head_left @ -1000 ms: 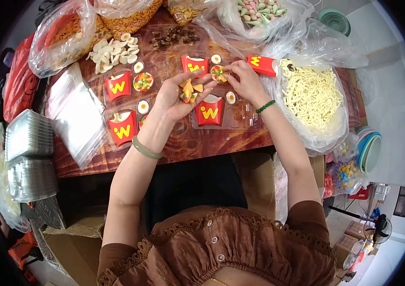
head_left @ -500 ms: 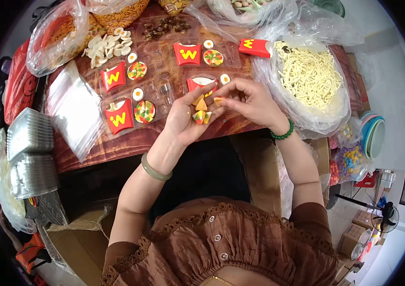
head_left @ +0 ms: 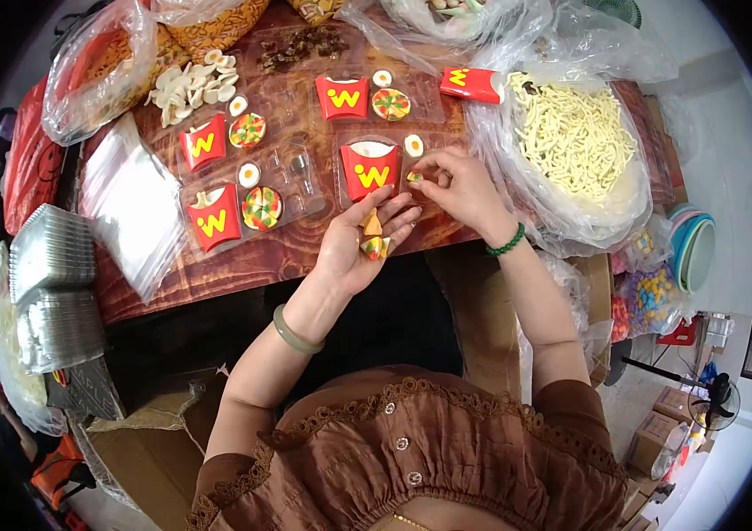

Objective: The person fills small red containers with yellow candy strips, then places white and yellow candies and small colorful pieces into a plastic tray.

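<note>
My left hand (head_left: 349, 243) is palm up over the table's front edge, its fingers spread, with several small pizza wedges (head_left: 375, 247) lying on it. My right hand (head_left: 464, 195) pinches one wedge (head_left: 415, 177) between thumb and fingertips, just below a small egg piece (head_left: 413, 145). Beside that egg, a red carton with a yellow W (head_left: 370, 169) sits in a clear tray. To the left, other trays hold red cartons (head_left: 214, 218), egg pieces (head_left: 249, 173) and round pizzas made of wedges (head_left: 262, 208).
An open bag of pale yellow strands (head_left: 570, 142) lies at the right, with a red carton (head_left: 471, 84) beside it. White pieces (head_left: 194, 88), dark bits (head_left: 303, 49) and flat plastic bags (head_left: 132, 208) are on the table (head_left: 305, 263). Stacked clear trays (head_left: 53, 252) stand left.
My right hand has moved away from my left palm with a wedge in its fingertips, toward the egg piece. My left hand has lowered slightly, and the red carton's front now shows.
</note>
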Available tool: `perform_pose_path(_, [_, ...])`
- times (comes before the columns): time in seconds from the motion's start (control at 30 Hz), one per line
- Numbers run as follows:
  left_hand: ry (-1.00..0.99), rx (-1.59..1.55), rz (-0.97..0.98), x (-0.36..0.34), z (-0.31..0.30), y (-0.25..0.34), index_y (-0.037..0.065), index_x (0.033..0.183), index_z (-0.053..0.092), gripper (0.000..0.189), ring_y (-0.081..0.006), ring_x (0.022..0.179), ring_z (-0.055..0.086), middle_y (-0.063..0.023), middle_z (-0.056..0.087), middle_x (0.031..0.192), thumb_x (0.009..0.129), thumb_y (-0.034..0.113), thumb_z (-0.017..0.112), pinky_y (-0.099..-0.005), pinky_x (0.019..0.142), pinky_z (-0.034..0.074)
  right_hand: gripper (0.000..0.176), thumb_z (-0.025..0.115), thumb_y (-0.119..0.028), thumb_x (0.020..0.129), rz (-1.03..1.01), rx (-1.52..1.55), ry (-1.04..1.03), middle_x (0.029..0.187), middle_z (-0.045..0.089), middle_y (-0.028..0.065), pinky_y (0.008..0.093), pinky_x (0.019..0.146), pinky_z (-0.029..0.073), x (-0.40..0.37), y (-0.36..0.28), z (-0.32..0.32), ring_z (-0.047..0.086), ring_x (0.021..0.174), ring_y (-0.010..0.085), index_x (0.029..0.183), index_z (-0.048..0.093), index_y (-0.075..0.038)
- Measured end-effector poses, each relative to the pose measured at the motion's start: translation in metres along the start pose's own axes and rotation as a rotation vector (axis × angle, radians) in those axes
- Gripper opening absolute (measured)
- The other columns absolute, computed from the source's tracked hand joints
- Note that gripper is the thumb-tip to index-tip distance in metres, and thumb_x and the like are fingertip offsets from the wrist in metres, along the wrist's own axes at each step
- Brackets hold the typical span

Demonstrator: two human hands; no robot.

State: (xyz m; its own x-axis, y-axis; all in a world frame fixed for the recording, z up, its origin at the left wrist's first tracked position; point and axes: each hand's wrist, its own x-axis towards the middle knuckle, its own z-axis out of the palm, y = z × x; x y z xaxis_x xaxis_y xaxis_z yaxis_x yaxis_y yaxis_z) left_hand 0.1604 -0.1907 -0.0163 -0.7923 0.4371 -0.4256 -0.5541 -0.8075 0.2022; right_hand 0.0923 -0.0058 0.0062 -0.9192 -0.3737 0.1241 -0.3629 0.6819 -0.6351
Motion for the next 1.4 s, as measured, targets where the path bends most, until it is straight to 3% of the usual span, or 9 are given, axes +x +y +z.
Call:
perform_pose_path(0.13, [0.036, 0.050, 0.006, 0.002, 0.002, 0.001, 0.002, 0.127, 0.042, 0.037, -0.0300, 0.109, 0.055, -0.0161, 0.055, 0.119, 0.097, 0.024, 0.041, -0.0374, 0.094, 0.045, 0.021, 0.070, -0.018, 0.075, 0.061, 0.036, 0.080, 0.080, 0.063, 0.0122, 0.0336, 0.059, 0.048, -0.003, 0.009, 0.018, 0.060, 0.063, 0.0231, 0.085, 0.062, -0.002])
perform_pose_path(0.2, [0.042, 0.056, 0.005, 0.002, 0.001, 0.003, -0.001, 0.126, 0.044, 0.038, -0.0333, 0.114, 0.053, -0.0182, 0.054, 0.122, 0.097, 0.023, 0.041, -0.0385, 0.093, 0.047, 0.017, 0.070, -0.012, 0.077, 0.141, 0.042, 0.185, 0.075, 0.059, 0.0052, 0.0237, 0.051, 0.041, -0.002, 0.012, 0.026, 0.048, 0.054, 0.0091, 0.088, 0.064, -0.001])
perform_pose_path(0.3, [-0.025, 0.060, -0.029, 0.003, -0.001, 0.007, 0.003, 0.127, 0.043, 0.040, -0.0290, 0.107, 0.056, -0.0151, 0.055, 0.119, 0.098, 0.030, 0.040, -0.0375, 0.092, 0.046, 0.015, 0.069, -0.012, 0.079, 0.151, 0.065, 0.156, 0.076, 0.059, 0.0049, 0.0226, 0.051, 0.040, 0.001, 0.010, 0.021, 0.048, 0.055, 0.0081, 0.089, 0.064, -0.002])
perform_pose_path(0.5, [-0.221, -0.008, -0.052, 0.003, -0.008, 0.006, 0.002, 0.123, 0.047, 0.046, -0.0229, 0.099, 0.059, -0.0118, 0.058, 0.110, 0.099, 0.039, 0.033, -0.0367, 0.090, 0.048, 0.019, 0.069, -0.010, 0.077, -0.308, 0.240, -0.115, 0.079, 0.057, 0.0039, 0.0295, 0.067, 0.045, -0.007, -0.032, 0.006, 0.057, 0.076, 0.0174, 0.095, 0.066, -0.003])
perform_pose_path(0.67, [-0.213, -0.069, -0.094, 0.000, -0.005, 0.007, 0.001, 0.118, 0.049, 0.044, -0.0239, 0.098, 0.059, -0.0130, 0.060, 0.105, 0.100, 0.036, 0.031, -0.0396, 0.089, 0.049, 0.019, 0.069, -0.010, 0.076, -0.271, 0.204, -0.233, 0.090, 0.062, 0.0067, 0.0324, 0.072, 0.048, -0.009, -0.036, 0.004, 0.059, 0.081, 0.0224, 0.094, 0.065, -0.004])
perform_pose_path(0.87, [-0.080, -0.011, -0.061, -0.002, 0.008, 0.006, -0.001, 0.123, 0.046, 0.040, -0.0255, 0.105, 0.056, -0.0157, 0.055, 0.115, 0.100, 0.029, 0.032, -0.0397, 0.091, 0.048, 0.023, 0.067, -0.007, 0.076, -0.402, 0.048, -0.106, 0.089, 0.063, 0.0081, 0.0317, 0.069, 0.049, -0.020, -0.044, 0.003, 0.061, 0.077, 0.0230, 0.099, 0.063, -0.005])
perform_pose_path(1.03, [-0.110, 0.001, -0.058, 0.004, -0.003, 0.005, 0.000, 0.128, 0.042, 0.040, -0.0296, 0.112, 0.053, -0.0159, 0.052, 0.121, 0.100, 0.028, 0.033, -0.0391, 0.096, 0.045, 0.017, 0.057, 0.001, 0.086, 0.133, 0.614, -0.051, 0.085, 0.058, -0.0029, 0.0166, 0.056, 0.040, -0.027, -0.031, 0.001, 0.046, 0.064, 0.0006, 0.102, 0.058, 0.000])
perform_pose_path(1.27, [-0.079, 0.010, -0.034, 0.006, -0.002, 0.004, -0.002, 0.130, 0.037, 0.041, -0.0328, 0.119, 0.049, -0.0196, 0.048, 0.128, 0.099, 0.024, 0.036, -0.0391, 0.098, 0.044, 0.014, 0.059, -0.003, 0.085, 0.220, 0.260, -0.097, 0.084, 0.059, -0.0008, 0.0205, 0.056, 0.041, -0.006, -0.001, 0.005, 0.048, 0.065, 0.0035, 0.098, 0.061, 0.000])
perform_pose_path(1.4, [-0.080, -0.002, -0.042, 0.007, -0.004, 0.002, -0.001, 0.130, 0.038, 0.040, -0.0325, 0.118, 0.049, -0.0187, 0.049, 0.127, 0.099, 0.024, 0.037, -0.0387, 0.098, 0.044, 0.016, 0.063, -0.006, 0.082, -0.042, 0.045, 0.103, 0.083, 0.060, 0.0044, 0.0239, 0.056, 0.042, -0.005, 0.011, 0.013, 0.050, 0.061, 0.0096, 0.098, 0.064, -0.004])
